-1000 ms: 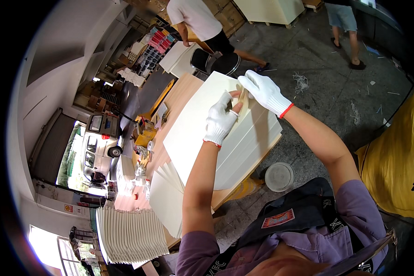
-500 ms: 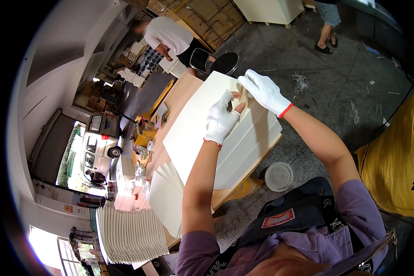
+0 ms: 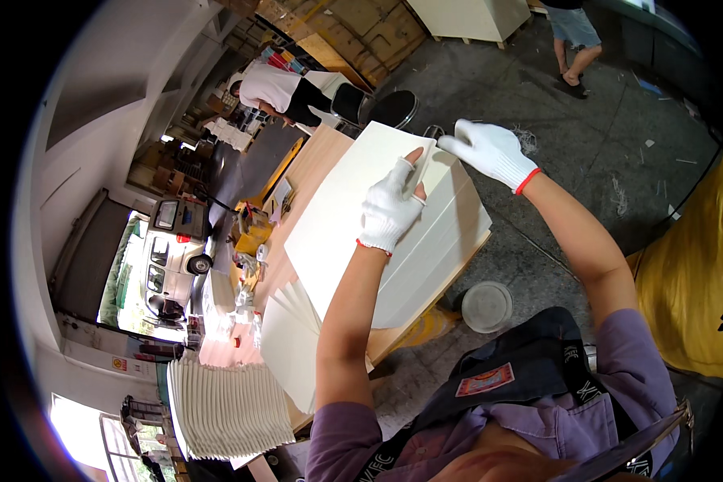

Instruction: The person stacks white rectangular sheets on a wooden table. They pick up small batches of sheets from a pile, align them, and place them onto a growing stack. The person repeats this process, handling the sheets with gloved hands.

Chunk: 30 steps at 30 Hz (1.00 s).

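Note:
A stack of large cream-white sheets (image 3: 353, 209) lies on the wooden table, its layered edges facing me. My left hand (image 3: 390, 210), in a white knit glove with bare thumb and index fingertips, rests on the top sheet near its right edge. Its index finger stretches toward the far corner, and the thumb is apart from it. My right hand (image 3: 490, 153), gloved in white with a red cuff, hovers just past that corner, thumb spread from the fingers and nothing visibly held. Beside its fingertips is a small dark loop I cannot make out.
Fanned sheets (image 3: 289, 341) and a tall pile of cream sheets (image 3: 229, 410) sit at the table's near left. Tools and a yellow container (image 3: 253, 229) lie along its far side. A round bucket (image 3: 487, 308) stands on the floor; a yellow sack (image 3: 687, 281) is at right.
My right hand has moved right, off the sheet edge. My left index finger has straightened, and the raised edge between my hands now lies flatter. The person in white bends farther left.

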Motion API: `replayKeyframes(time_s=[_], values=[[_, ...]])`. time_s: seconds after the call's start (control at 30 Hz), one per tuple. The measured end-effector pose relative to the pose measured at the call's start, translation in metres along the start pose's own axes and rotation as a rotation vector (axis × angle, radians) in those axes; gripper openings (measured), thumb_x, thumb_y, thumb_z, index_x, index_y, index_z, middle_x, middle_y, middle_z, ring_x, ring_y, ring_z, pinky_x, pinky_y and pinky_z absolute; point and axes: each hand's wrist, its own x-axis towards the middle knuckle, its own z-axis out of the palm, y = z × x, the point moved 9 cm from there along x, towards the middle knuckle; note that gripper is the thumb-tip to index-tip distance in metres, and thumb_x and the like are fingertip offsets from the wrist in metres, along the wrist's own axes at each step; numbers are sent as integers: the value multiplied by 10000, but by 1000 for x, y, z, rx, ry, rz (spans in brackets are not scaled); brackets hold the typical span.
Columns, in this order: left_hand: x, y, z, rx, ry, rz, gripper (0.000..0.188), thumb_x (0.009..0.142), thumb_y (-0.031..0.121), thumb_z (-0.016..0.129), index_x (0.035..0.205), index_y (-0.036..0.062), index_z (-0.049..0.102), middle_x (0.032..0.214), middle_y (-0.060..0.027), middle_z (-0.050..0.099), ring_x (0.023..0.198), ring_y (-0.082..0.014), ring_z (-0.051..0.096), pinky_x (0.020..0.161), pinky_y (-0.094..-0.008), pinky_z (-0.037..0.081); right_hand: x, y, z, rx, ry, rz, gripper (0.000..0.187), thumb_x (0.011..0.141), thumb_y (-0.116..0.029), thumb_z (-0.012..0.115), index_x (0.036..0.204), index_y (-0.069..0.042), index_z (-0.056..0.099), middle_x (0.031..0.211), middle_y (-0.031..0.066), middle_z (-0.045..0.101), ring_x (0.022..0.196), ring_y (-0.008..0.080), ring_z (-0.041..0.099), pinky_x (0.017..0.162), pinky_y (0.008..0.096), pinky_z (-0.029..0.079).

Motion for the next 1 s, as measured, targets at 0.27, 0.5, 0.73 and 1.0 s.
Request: replayKeyframes(time_s=[0.27,0.5,0.73,1.0], values=[[13,-10,5,34,69,134,421,892,170,692,1312,187,673,1212,-141,730,1035,-357,723,896,-411,579,-9,-27,7,-196,29,-357,559,945,-617,569,962,-72,690,840,135,708,820,332,701,729,459,540],[37,-21,11,96,15,20,373,900,182,702,1273,164,691,1196,-138,725,1094,-348,695,913,-407,563,-2,-57,-7,-120,130,-554,493,1003,-561,515,948,-106,697,900,158,708,867,357,688,760,468,538],[20,-22,15,-253,-68,-28,394,962,135,674,1353,95,658,1241,-141,722,1142,-259,693,1004,-353,519,4,-24,15,392,98,-162,539,1038,-549,470,1114,-53,666,1015,206,698,992,407,661,846,462,492],[22,-37,23,-305,-72,-53,451,910,182,772,1335,75,666,1247,-154,726,1162,-271,689,1006,-348,515,2,-23,22,425,92,-138,592,1046,-575,427,1176,-44,652,1034,219,701,1002,416,663,854,472,490]])
